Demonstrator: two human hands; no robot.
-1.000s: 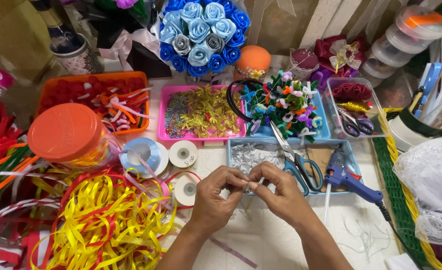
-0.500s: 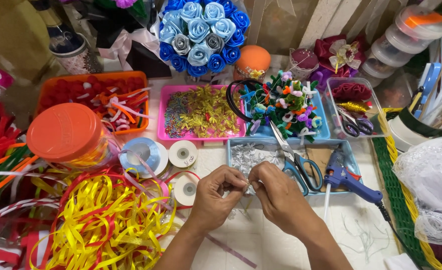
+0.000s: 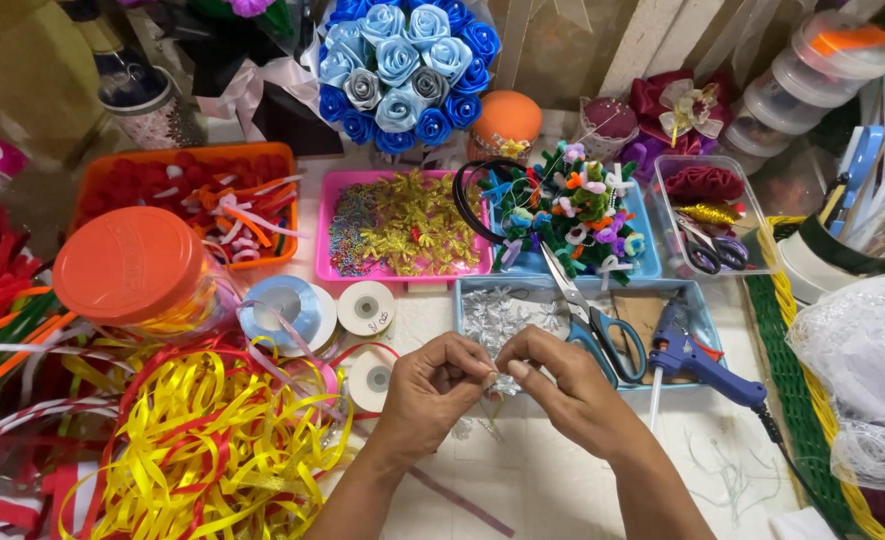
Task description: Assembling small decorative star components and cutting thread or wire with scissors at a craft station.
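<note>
Both hands meet at picture centre over the bench (image 3: pixel 562 480). The left hand (image 3: pixel 432 385) and right hand (image 3: pixel 572 385) have their fingers pinched together on one small silver ribbon piece (image 3: pixel 500 383), thumb against forefinger on each side; the fingertips of the two hands nearly touch. The piece is held just above the bench, at the near edge of the light-blue tray (image 3: pixel 707 320).

Outward from the fingers:
- 12 o'clock: loose silver ribbon scraps (image 3: pixel 497 315) inside the light-blue tray.
- 1 o'clock: blue-handled scissors (image 3: pixel 592 320), lying across the tray rim.
- 3 o'clock: blue glue gun (image 3: pixel 697 355), nozzle toward the hands.
- 9 o'clock: two white tape rolls (image 3: pixel 367 308) and a pale blue ribbon spool (image 3: pixel 287 310).
- 8 o'clock: heap of yellow and red ribbon (image 3: pixel 202 450).
- 10 o'clock: jar with an orange lid (image 3: pixel 127 265).
- 11 o'clock: pink tray (image 3: pixel 402 270) of gold trimmings.
- Far 12 o'clock: bouquet of blue ribbon roses (image 3: pixel 402 65).
</note>
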